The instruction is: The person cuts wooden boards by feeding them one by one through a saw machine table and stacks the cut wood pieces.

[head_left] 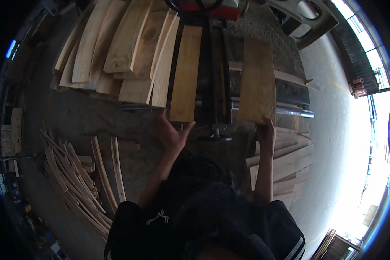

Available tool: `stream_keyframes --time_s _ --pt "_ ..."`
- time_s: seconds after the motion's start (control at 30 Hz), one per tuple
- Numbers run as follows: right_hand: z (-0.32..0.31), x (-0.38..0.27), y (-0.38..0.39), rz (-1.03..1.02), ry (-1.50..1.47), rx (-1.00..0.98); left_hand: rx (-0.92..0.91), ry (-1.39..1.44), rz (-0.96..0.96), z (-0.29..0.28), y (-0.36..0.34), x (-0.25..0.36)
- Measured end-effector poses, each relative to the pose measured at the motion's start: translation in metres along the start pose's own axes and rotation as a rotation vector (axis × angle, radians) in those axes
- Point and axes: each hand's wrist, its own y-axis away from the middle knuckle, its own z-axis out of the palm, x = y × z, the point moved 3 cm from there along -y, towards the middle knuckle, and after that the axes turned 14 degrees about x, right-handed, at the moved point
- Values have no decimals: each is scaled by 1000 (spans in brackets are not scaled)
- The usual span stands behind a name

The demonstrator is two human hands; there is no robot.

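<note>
A long, yellowish wooden board (186,73) lies lengthwise on the machine, its near end toward me. My left hand (173,135) is at that end with thumb and fingers spread wide; the thumb tip meets the near right corner, the fingers reach along the left side. To the right is a second, browner board (258,80), roughly parallel to the first. My right hand (266,135) grips its near right corner, the thumb at the edge and the other fingers partly hidden underneath.
Between the boards runs a dark machine rail (219,78) with a handwheel (215,135) at its near end. Thick curved planks (125,39) are stacked at the left. Thin offcut strips (73,182) lean at lower left; flat offcuts (286,160) lie at right. A metal bar (297,112) juts out right.
</note>
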Motion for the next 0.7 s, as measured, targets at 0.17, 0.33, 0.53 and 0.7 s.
stream_keyframes --time_s 0.17,0.33,0.53,0.7 --pt "-5 -3 -57 25 -98 -20 -133 -263 116 23 -4 10" --pt "-8 10 -91 -223 8 -50 -716 1318 -845 21 0 -19" --pt "0 4 -102 21 -185 -80 -853 2075 -1219 19 11 -4" --pt "3 4 -97 71 -218 -52 -631 1650 -1056 11 7 -10"
